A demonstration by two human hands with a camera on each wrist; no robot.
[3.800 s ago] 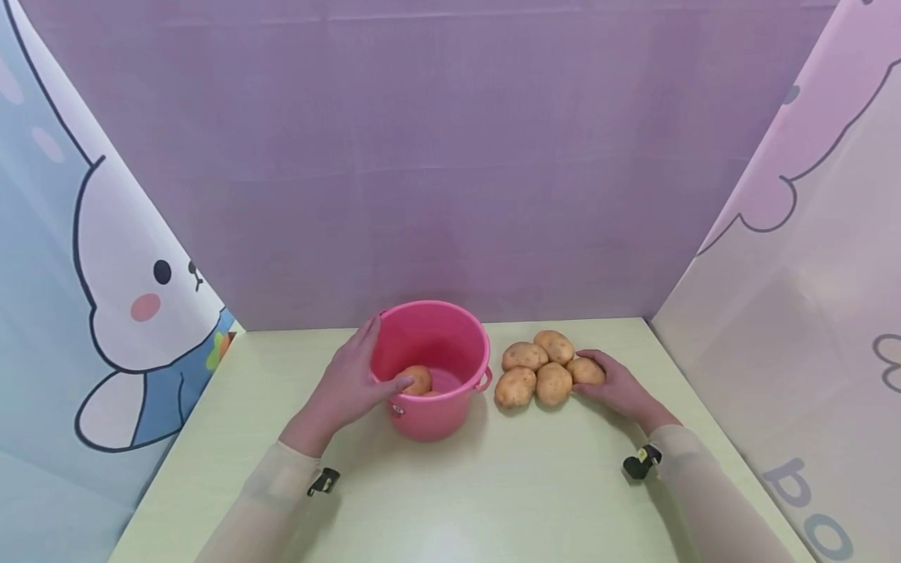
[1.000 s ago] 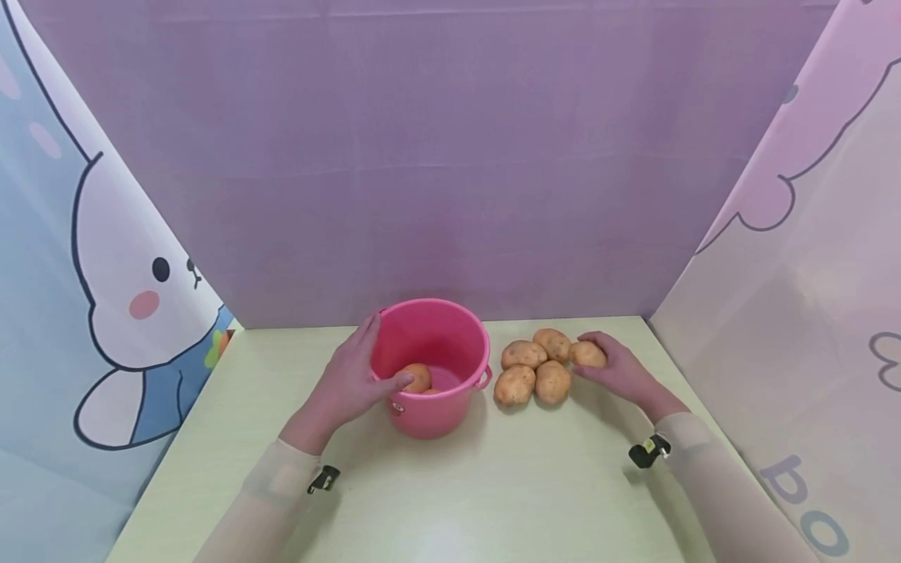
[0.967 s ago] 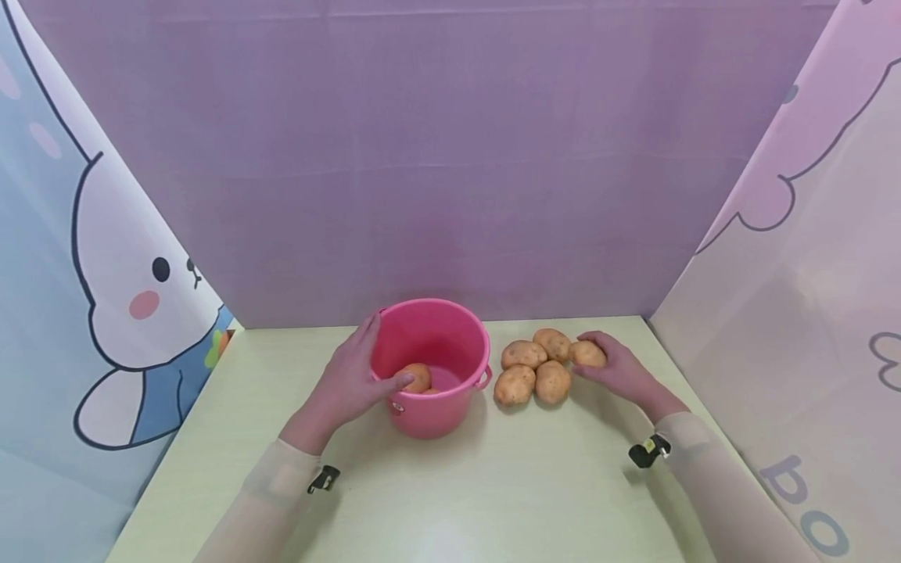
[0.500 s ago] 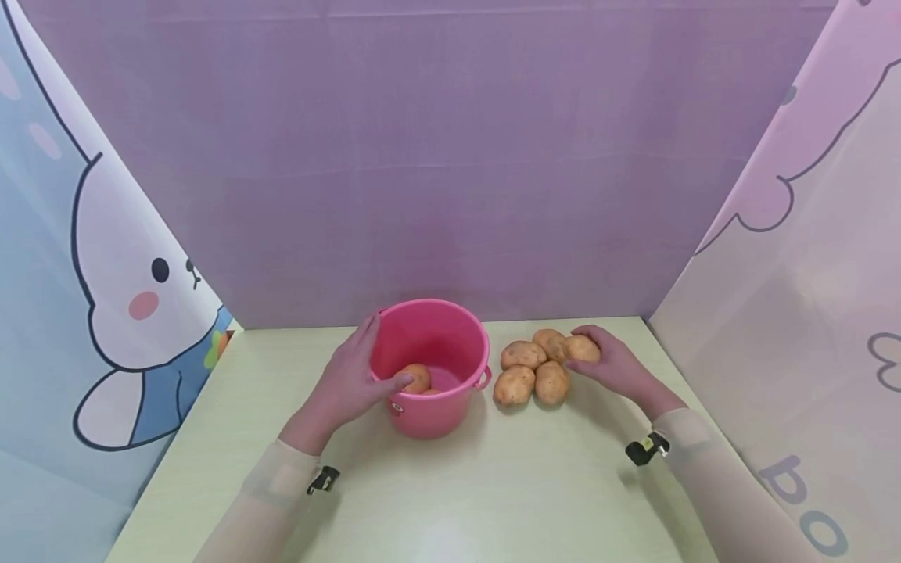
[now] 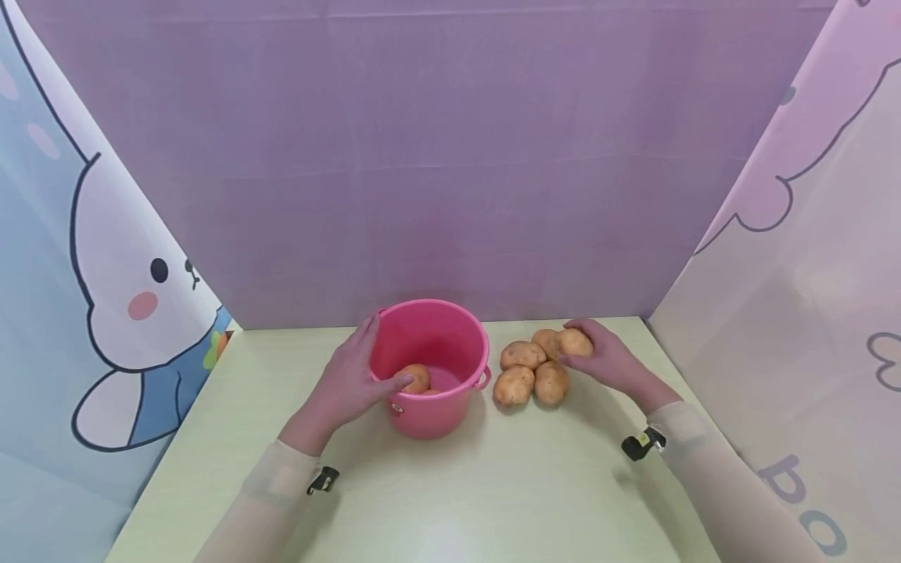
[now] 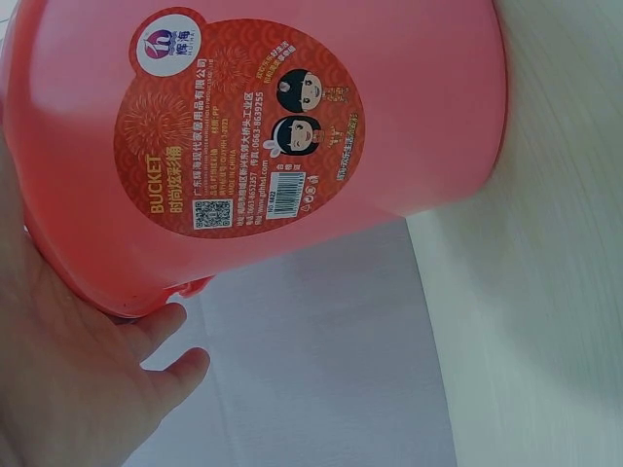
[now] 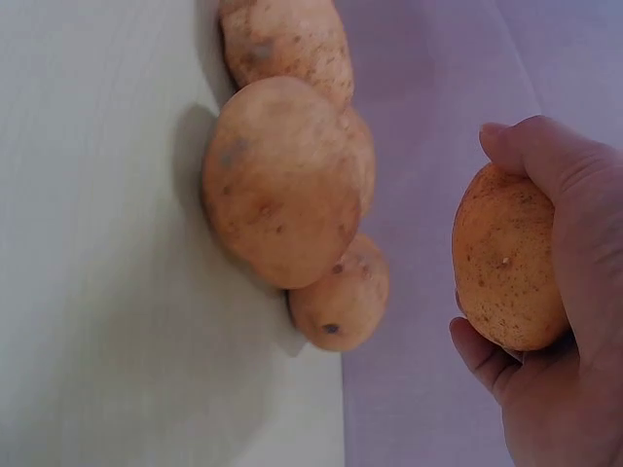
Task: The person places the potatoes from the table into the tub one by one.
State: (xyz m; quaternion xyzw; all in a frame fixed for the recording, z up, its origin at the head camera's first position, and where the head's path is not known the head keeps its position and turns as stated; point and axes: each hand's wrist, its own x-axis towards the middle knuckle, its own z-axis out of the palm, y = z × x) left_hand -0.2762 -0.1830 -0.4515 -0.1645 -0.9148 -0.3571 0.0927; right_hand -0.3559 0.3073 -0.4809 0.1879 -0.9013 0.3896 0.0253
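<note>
A pink plastic bucket [image 5: 428,418] stands upright on the table, with a potato [image 5: 417,378] and part of another visible inside. My left hand [image 5: 348,383] holds it at the left side of the rim, thumb over the front edge and fingers along the outside. In the left wrist view, these fingers reach past the rim beside the bucket's printed label [image 6: 243,126]. My right hand [image 5: 607,356] grips a potato [image 7: 506,258] between thumb and fingers, raised clear of the table in the right wrist view. Several other potatoes [image 5: 514,387] lie grouped just left of it.
A pale table [image 5: 464,500] carries everything. Behind it rises a purple cloth wall [image 5: 450,156]. A rabbit-printed panel [image 5: 120,313] borders the left side, and a pale printed panel [image 5: 809,328] the right. A small handle lug [image 5: 483,379] sticks out from the bucket's right side.
My right hand has taken hold of the rightmost potato and lifted it, carrying it a little up and left over the group. The left hand and the bucket have stayed put.
</note>
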